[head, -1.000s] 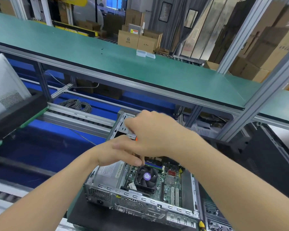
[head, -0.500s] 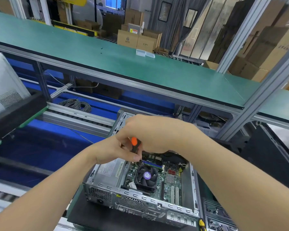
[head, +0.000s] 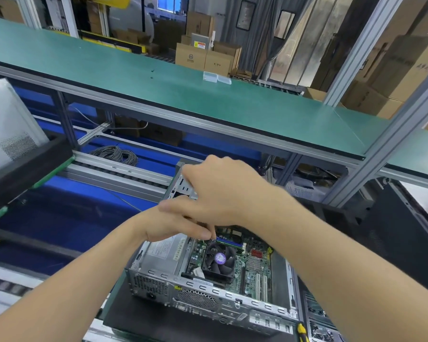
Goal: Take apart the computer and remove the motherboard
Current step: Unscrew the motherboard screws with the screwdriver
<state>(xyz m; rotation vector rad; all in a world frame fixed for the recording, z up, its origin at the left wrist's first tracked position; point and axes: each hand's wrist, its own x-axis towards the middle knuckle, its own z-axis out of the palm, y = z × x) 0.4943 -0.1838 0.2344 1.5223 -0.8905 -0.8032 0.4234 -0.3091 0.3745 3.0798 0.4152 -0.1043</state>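
Looking left, we pass a white panel [head: 8, 129] and a cable coil [head: 114, 154]. Our left hand [head: 173, 225] lies under our right hand [head: 223, 191]. Both curl, on what we cannot tell, and they block the far end of the computer case [head: 208, 294]. The motherboard [head: 250, 277] sits inside it, and a yellow-handled tool [head: 302, 329] lies just right of the case.

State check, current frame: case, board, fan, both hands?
computer case: open, top cover off
motherboard: inside the case, not yet removed
cooler fan: mounted on the motherboard
left hand: beneath the right hand, grip hidden
right hand: above the case, fingers down, grip hidden
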